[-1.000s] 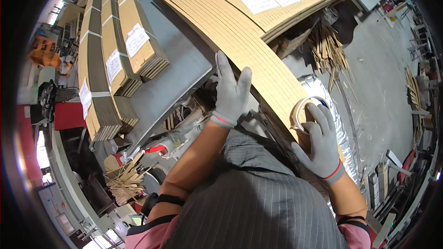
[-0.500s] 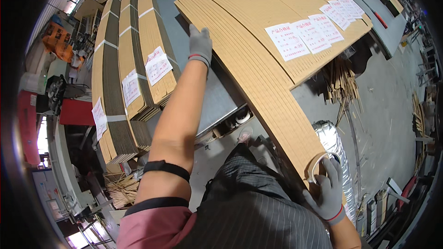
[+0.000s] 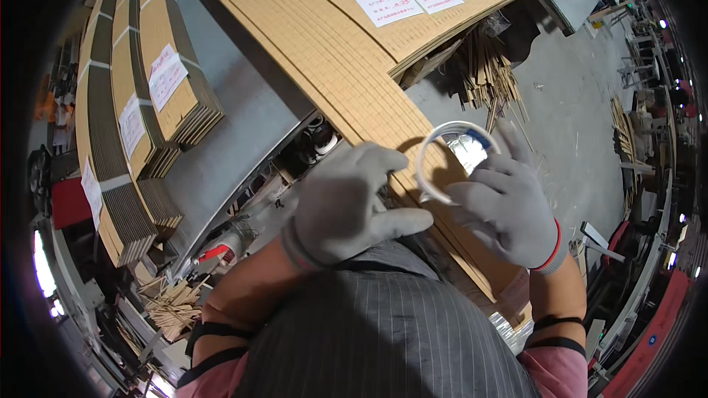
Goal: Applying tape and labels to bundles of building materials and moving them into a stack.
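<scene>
A roll of white tape (image 3: 422, 171) is held up over the near part of a long brown cardboard stack (image 3: 310, 51), with my gloved right hand (image 3: 509, 206) closed on its right side. To the left of the roll hovers my left hand (image 3: 350, 203), in a grey glove, thumb and fingers apart and nothing between them. Its fingertips point toward the roll without touching it. The cardboard strip under both hands has many parallel crease lines and runs from the far left to the near right.
Three strapped bundles of cardboard strips (image 3: 166, 51) lie on a grey metal table (image 3: 243, 88) at left, with printed labels. Several white labels (image 3: 380, 0) rest on the wider cardboard. Thin offcuts (image 3: 487, 66) hang beyond it, and more offcuts (image 3: 173, 306) lie at lower left.
My left hand has left the cardboard's far left edge and come back close to my right hand. My right hand has lifted the tape roll off the strip's near end and moved it inward.
</scene>
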